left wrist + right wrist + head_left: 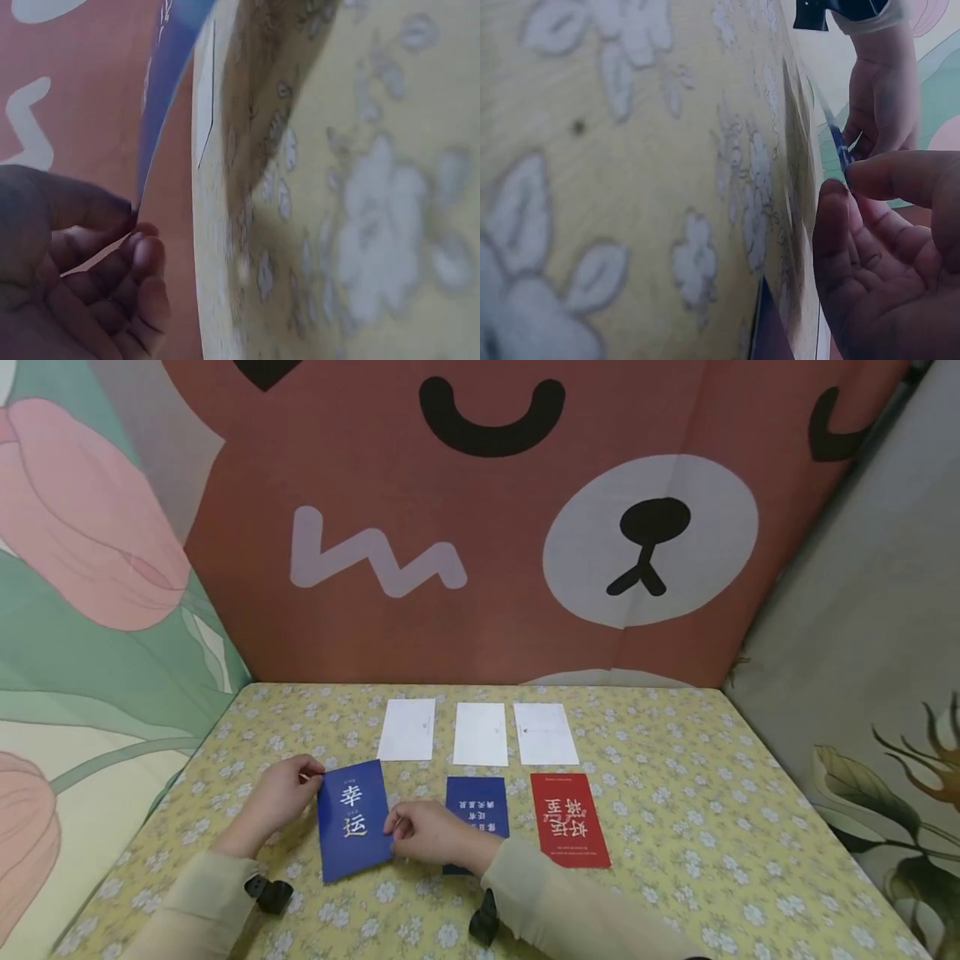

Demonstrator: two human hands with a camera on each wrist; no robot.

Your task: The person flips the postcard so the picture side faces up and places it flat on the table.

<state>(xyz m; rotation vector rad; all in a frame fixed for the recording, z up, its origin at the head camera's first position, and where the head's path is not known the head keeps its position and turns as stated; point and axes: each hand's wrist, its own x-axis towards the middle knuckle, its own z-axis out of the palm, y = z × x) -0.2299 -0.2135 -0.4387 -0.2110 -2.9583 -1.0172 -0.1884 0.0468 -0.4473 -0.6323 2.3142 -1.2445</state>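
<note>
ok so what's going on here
A person is holding up a blue card above the flowered tablecloth, pinching one side edge with the left hand and the other with the right hand. A second blue card lies partly hidden behind the right hand in the head view, with a red card beside it. Farther back, three white cards lie in a row.

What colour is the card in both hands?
The card is blue, clearest in the head view.
</note>
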